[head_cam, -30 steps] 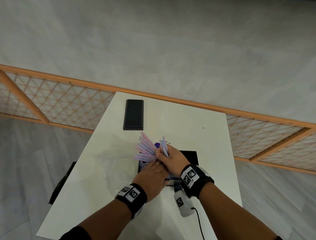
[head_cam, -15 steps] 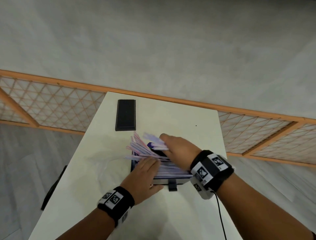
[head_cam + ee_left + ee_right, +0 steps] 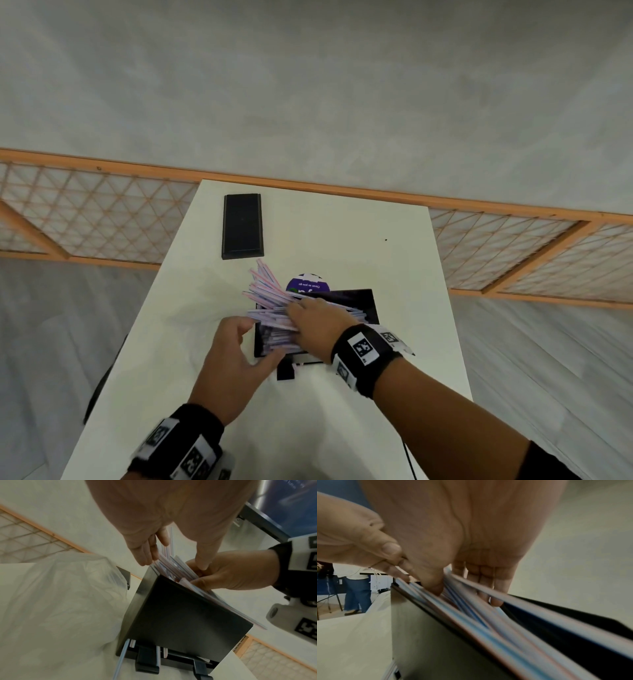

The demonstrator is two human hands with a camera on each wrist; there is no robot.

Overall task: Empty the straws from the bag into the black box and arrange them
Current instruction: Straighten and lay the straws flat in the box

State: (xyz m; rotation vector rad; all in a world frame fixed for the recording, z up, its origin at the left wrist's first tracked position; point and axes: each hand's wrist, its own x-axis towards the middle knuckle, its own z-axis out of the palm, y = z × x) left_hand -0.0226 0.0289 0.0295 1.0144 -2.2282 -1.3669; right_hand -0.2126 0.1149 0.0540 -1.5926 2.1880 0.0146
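Observation:
Many pink, blue and white straws lie in a loose heap across the open black box, their left ends fanning out past its left side. My right hand reaches into the heap from the right, its thumb and curled fingers gripping a layer of straws. My left hand is at the box's left end with straight fingers against the straw ends and its thumb near the front corner. A few straws poke out of the slot at the box's foot. The clear plastic bag lies crumpled left of the box.
A flat black lid lies toward the white table's far left. A purple round label shows just behind the box. A dark chair stands at the table's left edge. A cable runs off the near edge.
My right hand came down from holding a bunch of straws above the box into the heap. My left hand slid off the top of the straws to their left ends.

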